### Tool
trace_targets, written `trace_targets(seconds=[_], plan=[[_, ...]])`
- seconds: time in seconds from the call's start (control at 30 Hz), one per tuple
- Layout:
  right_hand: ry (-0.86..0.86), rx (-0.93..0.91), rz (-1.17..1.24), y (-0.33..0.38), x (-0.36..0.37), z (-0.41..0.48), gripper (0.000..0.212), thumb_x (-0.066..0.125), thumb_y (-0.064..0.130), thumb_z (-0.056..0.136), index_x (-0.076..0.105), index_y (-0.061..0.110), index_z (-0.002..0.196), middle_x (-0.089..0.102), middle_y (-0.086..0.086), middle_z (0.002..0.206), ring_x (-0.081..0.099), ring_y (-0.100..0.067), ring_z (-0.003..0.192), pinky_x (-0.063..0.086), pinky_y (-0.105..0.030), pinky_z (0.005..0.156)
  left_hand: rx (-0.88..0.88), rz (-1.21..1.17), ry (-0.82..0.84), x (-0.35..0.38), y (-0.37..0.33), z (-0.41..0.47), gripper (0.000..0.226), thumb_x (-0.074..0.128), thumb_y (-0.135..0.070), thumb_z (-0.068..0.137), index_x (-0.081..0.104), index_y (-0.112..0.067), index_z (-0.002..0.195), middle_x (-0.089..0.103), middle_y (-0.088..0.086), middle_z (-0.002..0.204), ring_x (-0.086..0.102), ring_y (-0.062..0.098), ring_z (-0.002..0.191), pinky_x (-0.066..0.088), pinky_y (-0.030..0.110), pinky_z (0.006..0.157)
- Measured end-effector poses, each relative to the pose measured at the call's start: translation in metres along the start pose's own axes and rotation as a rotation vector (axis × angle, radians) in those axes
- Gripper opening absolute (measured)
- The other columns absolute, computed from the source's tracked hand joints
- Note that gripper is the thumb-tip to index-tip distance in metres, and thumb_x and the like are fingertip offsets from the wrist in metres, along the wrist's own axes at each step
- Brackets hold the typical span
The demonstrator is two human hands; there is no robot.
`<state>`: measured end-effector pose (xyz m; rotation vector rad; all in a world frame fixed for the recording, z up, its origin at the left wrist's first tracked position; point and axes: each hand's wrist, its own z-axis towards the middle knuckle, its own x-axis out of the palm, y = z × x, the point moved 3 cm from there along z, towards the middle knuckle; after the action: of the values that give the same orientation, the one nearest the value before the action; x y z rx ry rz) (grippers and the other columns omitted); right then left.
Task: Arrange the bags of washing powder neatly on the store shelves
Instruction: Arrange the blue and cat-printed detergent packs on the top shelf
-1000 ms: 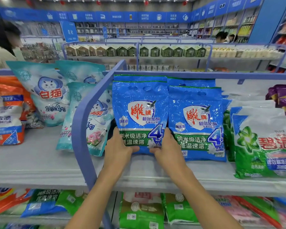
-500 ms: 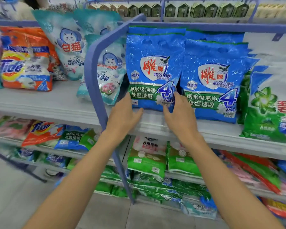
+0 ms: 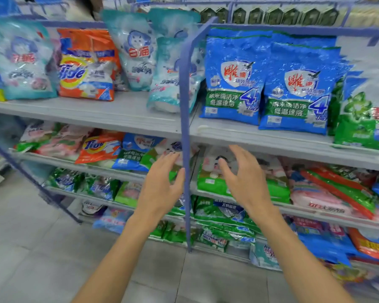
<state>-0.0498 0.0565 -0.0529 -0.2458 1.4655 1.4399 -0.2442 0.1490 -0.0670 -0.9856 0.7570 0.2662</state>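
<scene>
Let go of the blue bag, it stands on its own now

Left hand (image 3: 160, 184) and right hand (image 3: 243, 180) have dropped away from the shiny blue plastic washing powder bag (image 3: 232, 77), fingers loose and spread, gripping nothing. The bag sits upright on the grey top shelf (image 3: 118, 110), just right of the blue metal upright (image 3: 185, 127), touching its twin blue bag (image 3: 298, 88). That spot looks sorted; I'd guess the floppy bags lying flat on the shelf below (image 3: 315, 193) come next. Grey tiled floor (image 3: 31, 248) underneath.

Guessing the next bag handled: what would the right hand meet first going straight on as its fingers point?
The right hand would probably meet the white and green bag lying just right of the blue post; depth is unclear.
</scene>
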Motion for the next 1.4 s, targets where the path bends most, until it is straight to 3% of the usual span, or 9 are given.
trace_targets(seconds=[0.3, 0.53, 0.7, 0.83, 1.0, 1.1, 1.2, 1.33, 1.4], plan=[[0.207, -0.005, 0.067, 0.063, 0.086, -0.096, 0.059, 0.050, 0.050, 0.104, 0.041, 0.022, 0.154, 0.038, 0.008, 0.161, 0.029, -0.009, 0.150, 0.021, -0.026, 0.120, -0.278, -0.046, -0.074, -0.083, 0.082, -0.131, 0.046, 0.067, -0.026, 0.097, 0.058, -0.019, 0.142, 0.066, 0.000, 0.134, 0.055, 0.008, 0.125, 0.041, 0.023, 0.104], [0.305, -0.011, 0.116, 0.093, 0.136, -0.120, 0.056, 0.052, 0.048, 0.103, 0.045, 0.023, 0.152, 0.042, 0.010, 0.158, 0.034, -0.007, 0.146, 0.028, -0.029, 0.121, -0.385, -0.095, -0.165, -0.119, 0.117, -0.164, 0.040, 0.070, -0.020, 0.095, 0.065, -0.017, 0.134, 0.062, -0.016, 0.122, 0.048, -0.013, 0.111, 0.028, -0.009, 0.086], [0.325, 0.008, 0.130, 0.097, 0.164, -0.109, 0.056, 0.050, 0.051, 0.102, 0.045, 0.025, 0.152, 0.043, 0.012, 0.157, 0.035, -0.005, 0.145, 0.029, -0.032, 0.122, -0.433, -0.136, -0.158, -0.120, 0.142, -0.148, 0.041, 0.067, -0.029, 0.097, 0.063, -0.023, 0.138, 0.062, -0.022, 0.125, 0.048, -0.016, 0.111, 0.033, 0.002, 0.094], [0.322, 0.033, 0.122, 0.096, 0.188, -0.084, 0.055, 0.050, 0.050, 0.103, 0.046, 0.025, 0.151, 0.045, 0.012, 0.155, 0.037, -0.005, 0.144, 0.031, -0.030, 0.120, -0.421, -0.134, -0.111, -0.113, 0.162, -0.115, 0.039, 0.068, -0.024, 0.097, 0.064, -0.019, 0.135, 0.052, -0.036, 0.104, 0.043, -0.035, 0.096, 0.030, -0.009, 0.079], [0.347, 0.064, 0.152, 0.100, 0.226, -0.034, 0.054, 0.049, 0.049, 0.104, 0.045, 0.024, 0.151, 0.046, 0.012, 0.154, 0.038, -0.004, 0.142, 0.029, -0.023, 0.112, -0.417, -0.098, -0.101, -0.111, 0.195, -0.058, 0.042, 0.064, -0.032, 0.098, 0.062, -0.023, 0.139, 0.066, -0.015, 0.107, 0.052, -0.006, 0.101, 0.036, 0.010, 0.086], [0.357, 0.067, 0.158, 0.107, 0.250, -0.003, 0.052, 0.050, 0.046, 0.104, 0.045, 0.024, 0.151, 0.047, 0.011, 0.153, 0.039, -0.005, 0.141, 0.031, -0.023, 0.110, -0.438, -0.124, -0.084, -0.108, 0.218, -0.025, 0.041, 0.063, -0.032, 0.099, 0.061, -0.024, 0.139, 0.068, -0.013, 0.105, 0.057, -0.009, 0.091, 0.041, 0.006, 0.086], [0.354, 0.094, 0.169, 0.113, 0.279, 0.031, 0.053, 0.051, 0.045, 0.104, 0.042, 0.025, 0.152, 0.045, 0.009, 0.155, 0.037, -0.008, 0.143, 0.029, -0.026, 0.113, -0.436, -0.095, -0.044, -0.101, 0.248, 0.014, 0.044, 0.060, -0.038, 0.100, 0.058, -0.025, 0.142, 0.065, -0.010, 0.131, 0.061, 0.005, 0.117, 0.045, 0.022, 0.104], [0.311, 0.170, 0.209, 0.118, 0.330, 0.074, 0.054, 0.051, 0.050, 0.102, 0.041, 0.032, 0.152, 0.044, 0.009, 0.157, 0.038, -0.010, 0.144, 0.031, -0.032, 0.118, -0.435, -0.111, 0.024, -0.076, 0.300, 0.070, 0.051, 0.060, -0.040, 0.100, 0.051, -0.022, 0.147, 0.064, -0.018, 0.118, 0.054, -0.019, 0.098, 0.037, 0.002, 0.088], [0.279, 0.186, 0.210, 0.117, 0.356, 0.089, 0.054, 0.051, 0.049, 0.103, 0.038, 0.036, 0.153, 0.040, 0.013, 0.158, 0.035, -0.001, 0.139, 0.027, -0.026, 0.114, -0.425, -0.113, 0.046, -0.059, 0.326, 0.093, 0.056, 0.059, -0.044, 0.099, 0.048, -0.021, 0.149, 0.064, -0.010, 0.126, 0.056, -0.010, 0.105, 0.044, 0.013, 0.092]])
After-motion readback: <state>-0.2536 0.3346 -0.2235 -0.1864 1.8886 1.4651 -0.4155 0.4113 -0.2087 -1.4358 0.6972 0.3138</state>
